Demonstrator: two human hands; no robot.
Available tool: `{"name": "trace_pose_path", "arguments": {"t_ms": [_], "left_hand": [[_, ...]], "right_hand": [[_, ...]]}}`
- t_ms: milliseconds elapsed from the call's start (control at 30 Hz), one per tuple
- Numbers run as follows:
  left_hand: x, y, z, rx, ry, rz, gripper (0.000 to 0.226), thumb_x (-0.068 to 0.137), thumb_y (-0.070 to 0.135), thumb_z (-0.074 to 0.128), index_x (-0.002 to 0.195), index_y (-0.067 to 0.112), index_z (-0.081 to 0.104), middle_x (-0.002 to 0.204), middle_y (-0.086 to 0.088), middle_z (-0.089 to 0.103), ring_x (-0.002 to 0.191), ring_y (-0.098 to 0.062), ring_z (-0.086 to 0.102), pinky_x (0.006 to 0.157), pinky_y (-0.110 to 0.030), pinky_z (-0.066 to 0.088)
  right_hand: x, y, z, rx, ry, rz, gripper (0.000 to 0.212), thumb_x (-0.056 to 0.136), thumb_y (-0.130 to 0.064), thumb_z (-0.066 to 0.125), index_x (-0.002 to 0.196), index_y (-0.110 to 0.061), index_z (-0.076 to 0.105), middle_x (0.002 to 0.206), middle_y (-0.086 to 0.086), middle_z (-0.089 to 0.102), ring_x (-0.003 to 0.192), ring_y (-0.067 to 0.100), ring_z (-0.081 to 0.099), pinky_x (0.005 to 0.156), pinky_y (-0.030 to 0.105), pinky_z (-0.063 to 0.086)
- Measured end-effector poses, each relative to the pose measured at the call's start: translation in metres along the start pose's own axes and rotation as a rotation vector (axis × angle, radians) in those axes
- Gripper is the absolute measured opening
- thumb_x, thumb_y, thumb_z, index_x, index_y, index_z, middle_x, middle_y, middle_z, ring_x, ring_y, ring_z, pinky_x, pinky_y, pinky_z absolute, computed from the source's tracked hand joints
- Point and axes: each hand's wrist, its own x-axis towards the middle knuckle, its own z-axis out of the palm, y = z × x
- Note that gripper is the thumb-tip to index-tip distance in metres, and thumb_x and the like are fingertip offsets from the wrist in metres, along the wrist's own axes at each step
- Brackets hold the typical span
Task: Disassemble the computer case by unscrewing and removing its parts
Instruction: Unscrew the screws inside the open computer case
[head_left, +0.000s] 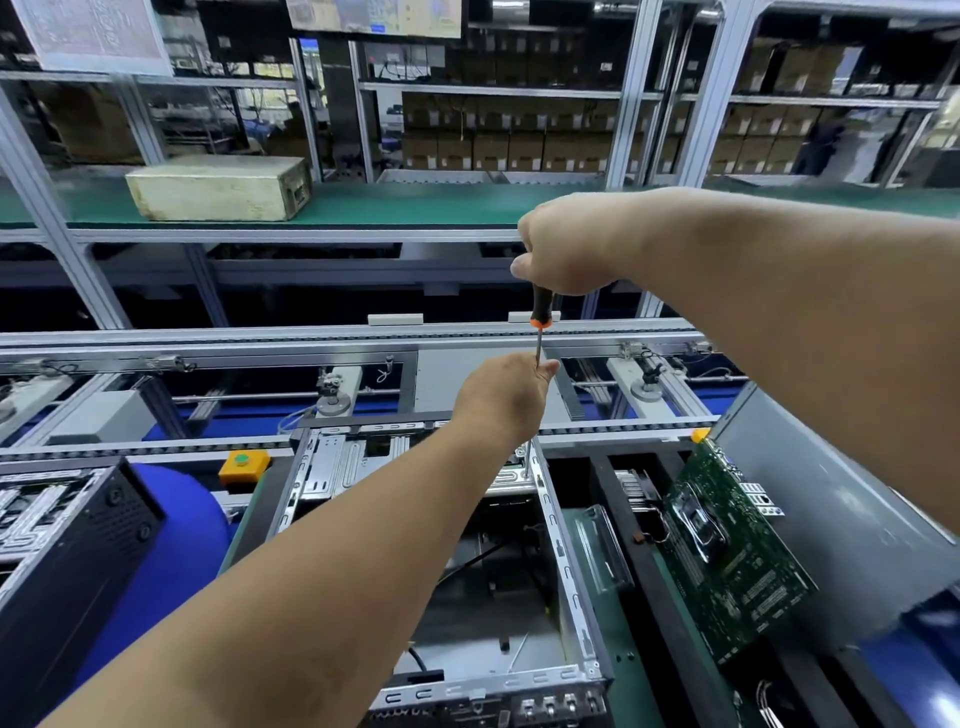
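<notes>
Two hands work one tool here. Nearest me sits the computer case (498, 597), open-topped on the green bench, its metal frame bare. Just right of it a circuit board (737, 561) leans against a grey panel (852, 509), and I judge a knock could tip it. My left hand (506, 397) pinches the shaft of the screwdriver (540, 332) to steady it; above, my right hand (566, 249) wraps around the black handle. The tip reaches the far upper rail of the case, though the screw itself is too small to see. If the shaft tilts, I expect the bit could slip and strip the head, or the freed screw could drop inside.
</notes>
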Motion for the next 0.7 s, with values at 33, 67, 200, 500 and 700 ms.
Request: {"name": "trace_pose_path", "arguments": {"t_ms": [33, 67, 200, 500, 700], "left_hand": [[0.000, 0.000, -0.001, 0.005, -0.013, 0.014, 0.049, 0.111, 0.054, 0.034, 0.082, 0.019, 0.052, 0.077, -0.001, 0.062, 0.072, -0.022, 0.058, 0.061, -0.038, 0.043], [0.000, -0.001, -0.001, 0.013, -0.029, 0.029, 0.049, 0.111, 0.054, 0.033, 0.085, 0.018, 0.055, 0.080, -0.001, 0.063, 0.074, -0.023, 0.059, 0.064, -0.039, 0.045], [-0.001, -0.004, -0.003, -0.031, -0.090, 0.040, 0.040, 0.112, 0.045, 0.036, 0.110, 0.016, 0.064, 0.105, -0.003, 0.071, 0.096, -0.028, 0.065, 0.085, -0.045, 0.054], [-0.005, -0.011, 0.001, -0.078, 0.041, 0.043, 0.032, 0.111, 0.041, 0.046, 0.093, 0.019, 0.060, 0.072, 0.004, 0.058, 0.075, -0.029, 0.060, 0.065, -0.036, 0.044], [-0.005, -0.009, 0.006, -0.063, 0.086, 0.037, 0.032, 0.111, 0.043, 0.046, 0.090, 0.022, 0.058, 0.069, 0.005, 0.056, 0.071, -0.028, 0.056, 0.061, -0.034, 0.038]], "right_hand": [[-0.001, 0.003, -0.002, 0.039, -0.020, -0.017, 0.030, 0.107, -0.042, 0.043, 0.113, -0.017, 0.059, 0.098, 0.001, 0.060, 0.084, 0.020, 0.057, 0.062, 0.034, 0.037], [-0.001, 0.005, -0.004, 0.063, -0.044, -0.034, 0.025, 0.107, -0.042, 0.045, 0.112, -0.020, 0.057, 0.095, 0.000, 0.059, 0.080, 0.018, 0.055, 0.060, 0.033, 0.035], [0.001, 0.012, -0.010, 0.118, -0.139, -0.083, 0.009, 0.105, -0.031, 0.051, 0.111, -0.027, 0.058, 0.093, -0.003, 0.061, 0.078, 0.016, 0.057, 0.059, 0.031, 0.036], [0.007, -0.004, 0.007, 0.077, 0.084, -0.022, 0.046, 0.098, -0.068, 0.041, 0.095, -0.025, 0.058, 0.089, -0.006, 0.057, 0.078, 0.015, 0.054, 0.056, 0.030, 0.033], [0.006, -0.009, -0.002, -0.100, 0.112, 0.037, 0.055, 0.108, -0.052, 0.030, 0.075, -0.014, 0.053, 0.079, 0.002, 0.053, 0.065, 0.017, 0.046, 0.050, 0.031, 0.026]]}}
